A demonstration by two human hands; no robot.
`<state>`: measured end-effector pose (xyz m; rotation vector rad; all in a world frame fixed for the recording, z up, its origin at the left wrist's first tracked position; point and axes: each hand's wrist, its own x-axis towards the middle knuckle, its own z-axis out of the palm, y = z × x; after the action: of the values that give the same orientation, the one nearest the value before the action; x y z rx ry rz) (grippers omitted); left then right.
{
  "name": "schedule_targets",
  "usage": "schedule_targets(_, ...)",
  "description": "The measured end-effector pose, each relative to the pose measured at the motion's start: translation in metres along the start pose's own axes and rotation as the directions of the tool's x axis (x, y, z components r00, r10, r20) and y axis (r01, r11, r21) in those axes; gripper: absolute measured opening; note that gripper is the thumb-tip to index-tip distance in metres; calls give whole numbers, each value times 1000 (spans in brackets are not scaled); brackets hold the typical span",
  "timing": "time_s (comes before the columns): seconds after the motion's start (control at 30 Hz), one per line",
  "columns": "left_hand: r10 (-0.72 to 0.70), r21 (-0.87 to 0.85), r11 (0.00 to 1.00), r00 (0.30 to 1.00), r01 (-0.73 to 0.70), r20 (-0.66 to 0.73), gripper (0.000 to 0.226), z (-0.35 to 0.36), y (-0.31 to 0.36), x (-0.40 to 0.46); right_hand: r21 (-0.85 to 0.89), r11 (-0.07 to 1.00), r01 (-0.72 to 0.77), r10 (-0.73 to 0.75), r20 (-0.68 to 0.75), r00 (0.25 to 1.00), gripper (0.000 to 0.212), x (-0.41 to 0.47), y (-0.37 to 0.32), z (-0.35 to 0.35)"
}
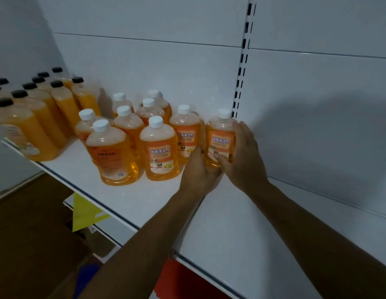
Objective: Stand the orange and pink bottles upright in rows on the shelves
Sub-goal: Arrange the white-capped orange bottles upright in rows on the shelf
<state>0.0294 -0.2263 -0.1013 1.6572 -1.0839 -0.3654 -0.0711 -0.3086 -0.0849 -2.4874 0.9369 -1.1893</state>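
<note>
Orange rows stand upright at left; both hands — left hand [198, 169], right hand [241, 156] — clasp the rightmost bottle [220, 139]; the shelf [274, 223] is bare to the right — no pink bottles seen.

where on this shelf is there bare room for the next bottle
The widest bare patch is the shelf to the right of the held bottle, out past the slotted upright. A bare strip also runs along the front edge before the white-capped bottles. It is crowded at the left, where the black-capped bottles stand packed.
</note>
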Motion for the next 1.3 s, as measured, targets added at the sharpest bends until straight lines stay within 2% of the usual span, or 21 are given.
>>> schedule_targets(0.1, -32, 26, 999, 999, 31, 19, 52, 2, 1, 4, 67, 997, -29, 30, -17, 999, 84, 8, -3, 3)
schedule_targets(0.13, -29, -35, 999, 999, 30, 16, 45, 2, 2, 5, 92, 994, -62, 64, -24, 998, 83, 10, -3, 2)
schedule_targets(0.2, 4, -42, 999, 1000, -4, 5, 27, 5, 0, 4, 115, 985, -126, 128, -16, 992, 79, 9, -3, -5)
schedule_targets(0.27, -10, -88, 996, 999, 13, 39, 32, 11, 1, -4, 125, 977, -174, 177, -17, 984, 74, 4, -3, -15)
schedule_targets(0.4, -149, -146, 975, 980, 168, 129, 44, 27, 15, -24, 167, 959, -230, 237, -22, 971, 69, -17, 3, -49)
schedule_targets(0.5, -197, -110, 969, 961, 220, 193, 47, 48, 32, -40, 203, 941, -270, 272, 15, 962, 67, -42, 14, -86)
schedule_targets(0.67, -42, -44, 997, 947, 60, 320, 54, 102, 67, -86, 153, 940, -304, 311, -28, 950, 68, -99, 38, -165)
schedule_targets(0.97, 201, -109, 980, 849, -169, 489, 56, 223, 162, -164, 58, 923, -381, 385, -199, 901, 69, -189, 96, -320)
schedule_targets(1.13, 202, -107, 979, 830, -171, 520, 53, 278, 191, -186, 11, 907, -421, 411, -243, 879, 72, -216, 129, -363)
schedule_targets(1.3, 118, -75, 993, 817, -92, 565, 57, 314, 205, -197, -29, 903, -429, 407, -266, 874, 68, -227, 157, -378)
